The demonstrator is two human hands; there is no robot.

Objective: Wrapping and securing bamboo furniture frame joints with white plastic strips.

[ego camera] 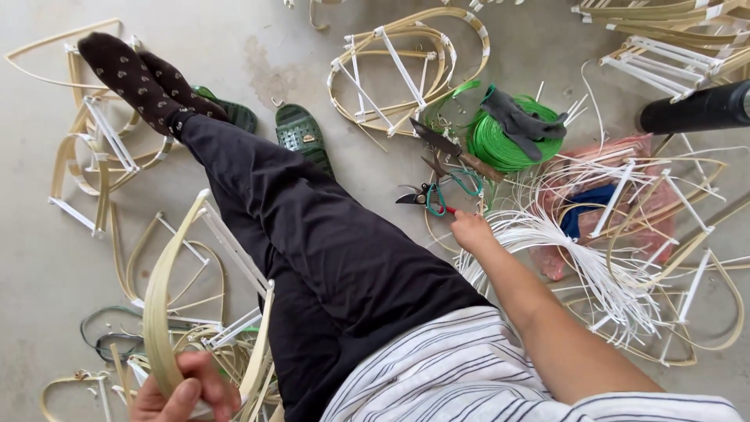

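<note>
Right hand (471, 230) touches white strips (582, 262) (scissors (436, 195) just beyond).

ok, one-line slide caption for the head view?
Seated on the floor, left hand grips a curved bamboo frame; right hand reaches into white strips beside scissors.

The bent bamboo frame (168, 305), pale yellow with white cross strips tied on, stands tilted on its curved edge by the knee, gripped low at the bottom of the arch. Over on the floor, the bundle of thin white strips (562, 250) fans out loose, its gathered end at the fingertips, green-handled scissors (430, 195) lying just beside it.
</note>
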